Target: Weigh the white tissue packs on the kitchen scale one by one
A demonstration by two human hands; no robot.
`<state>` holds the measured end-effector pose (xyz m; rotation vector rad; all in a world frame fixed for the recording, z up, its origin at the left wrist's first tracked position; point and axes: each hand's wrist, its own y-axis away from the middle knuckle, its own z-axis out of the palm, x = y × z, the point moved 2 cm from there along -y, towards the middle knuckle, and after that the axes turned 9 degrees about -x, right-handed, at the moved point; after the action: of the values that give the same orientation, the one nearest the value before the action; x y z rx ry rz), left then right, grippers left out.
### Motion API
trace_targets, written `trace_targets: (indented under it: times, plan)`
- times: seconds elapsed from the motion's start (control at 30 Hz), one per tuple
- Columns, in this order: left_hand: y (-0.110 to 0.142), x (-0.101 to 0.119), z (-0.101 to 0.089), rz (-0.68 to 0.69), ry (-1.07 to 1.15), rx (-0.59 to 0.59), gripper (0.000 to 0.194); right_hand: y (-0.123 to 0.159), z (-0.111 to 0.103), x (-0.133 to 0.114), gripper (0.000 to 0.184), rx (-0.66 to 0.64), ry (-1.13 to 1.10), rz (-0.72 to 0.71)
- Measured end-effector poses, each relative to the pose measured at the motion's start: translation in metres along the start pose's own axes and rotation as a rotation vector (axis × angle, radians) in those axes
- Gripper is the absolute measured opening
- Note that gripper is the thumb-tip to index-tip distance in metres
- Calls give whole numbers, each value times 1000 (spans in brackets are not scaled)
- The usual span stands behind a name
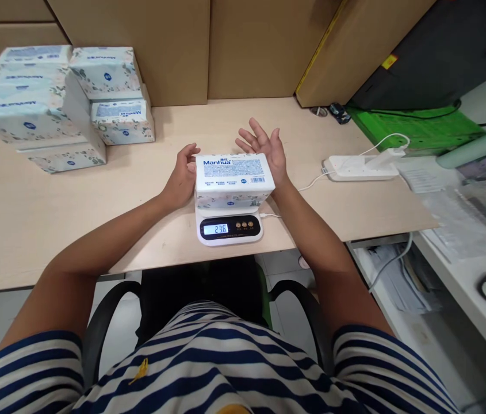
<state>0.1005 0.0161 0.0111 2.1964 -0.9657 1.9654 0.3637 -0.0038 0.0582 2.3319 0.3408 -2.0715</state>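
Observation:
A white Manhua tissue pack (234, 173) with blue print and a floral lower side rests on a white digital kitchen scale (208, 241). The scale's lit display (215, 229) appears to read 23.6. Beside the left end of the pack is my left hand (181, 177), its fingers loosely bent and not wrapped round it; whether it touches the pack I cannot tell. At the right end my right hand (268, 150) is open, palm turned up, fingers spread behind the pack. The pack hides part of that palm and most of the weighing plate.
More tissue packs (27, 112) are stacked at the left back of the wooden table (148, 247). Cardboard boxes (173, 52) stand along the back. To the right lie a white power strip (346, 168) with cables and a green crate-like object (424, 127).

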Motion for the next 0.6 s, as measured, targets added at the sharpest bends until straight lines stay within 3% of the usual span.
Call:
trace_targets:
  times: [0.17,0.33,0.47,0.6]
  plan:
    - [0,5,-1,-4,-13,-8,112,5,5,-7,104,6,58,-3]
    - [0,1,0,-21,-1,-18,107,11,2,-10,102,60,76,-21]
    - [-2,-5,-1,24,-8,49,106,6,-8,-5,99,107,90,-40]
    - [-5,-15,-4,63,-41,99,103,-3,-26,7,110,87,77,-13]
